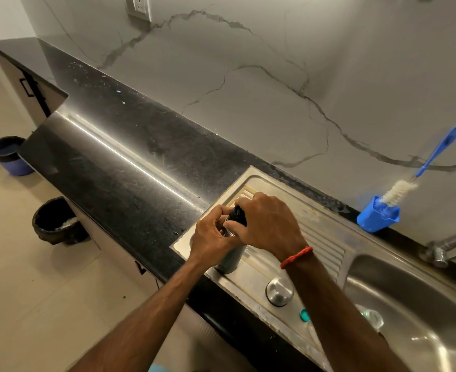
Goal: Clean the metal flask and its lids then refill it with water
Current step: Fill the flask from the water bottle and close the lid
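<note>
Two bare forearms reach in from the bottom edge. Near the front left corner of the ribbed stainless-steel drainboard, the cylindrical grey metal flask stands upright, its long axis vertical. The left hand clasps its neck. The right hand wraps the black ribbed lid directly above, placed for twisting. A domed steel lid rests by the front edge.

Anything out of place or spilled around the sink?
A clear bottle lies in the sink, a teal cap loose on the rim beside it. The flask stands upright; no spill visible.
</note>
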Action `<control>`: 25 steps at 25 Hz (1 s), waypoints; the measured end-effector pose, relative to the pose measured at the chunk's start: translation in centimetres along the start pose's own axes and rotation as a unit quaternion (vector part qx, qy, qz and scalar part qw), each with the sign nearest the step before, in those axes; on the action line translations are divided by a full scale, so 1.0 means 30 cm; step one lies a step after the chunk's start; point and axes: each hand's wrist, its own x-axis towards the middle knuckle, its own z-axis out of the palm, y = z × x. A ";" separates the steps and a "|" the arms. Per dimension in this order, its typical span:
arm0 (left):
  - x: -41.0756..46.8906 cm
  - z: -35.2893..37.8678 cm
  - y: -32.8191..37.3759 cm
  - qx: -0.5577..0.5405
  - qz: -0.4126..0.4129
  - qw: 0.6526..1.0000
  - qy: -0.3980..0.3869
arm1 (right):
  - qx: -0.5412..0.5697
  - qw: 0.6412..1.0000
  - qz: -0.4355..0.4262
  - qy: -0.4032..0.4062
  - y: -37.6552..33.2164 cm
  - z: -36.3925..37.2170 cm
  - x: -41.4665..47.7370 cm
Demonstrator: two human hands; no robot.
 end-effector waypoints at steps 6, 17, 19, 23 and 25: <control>-0.002 -0.019 0.005 -0.030 -0.032 0.998 -0.043 | 0.164 0.985 0.042 -0.019 0.063 0.036 -0.029; -0.004 -0.016 0.008 -0.039 -0.038 0.997 -0.052 | 0.021 0.913 0.195 -0.357 0.172 0.373 -0.255; -0.003 -0.016 0.009 -0.039 -0.038 0.997 -0.052 | -0.002 0.913 0.194 -0.359 0.170 0.413 -0.260; 0.000 -0.015 0.006 -0.041 -0.038 0.997 -0.048 | -0.011 0.920 0.181 -0.348 0.178 0.428 -0.269; 0.001 -0.016 0.006 -0.036 -0.038 0.997 -0.051 | 0.006 0.929 0.181 -0.321 0.193 0.402 -0.269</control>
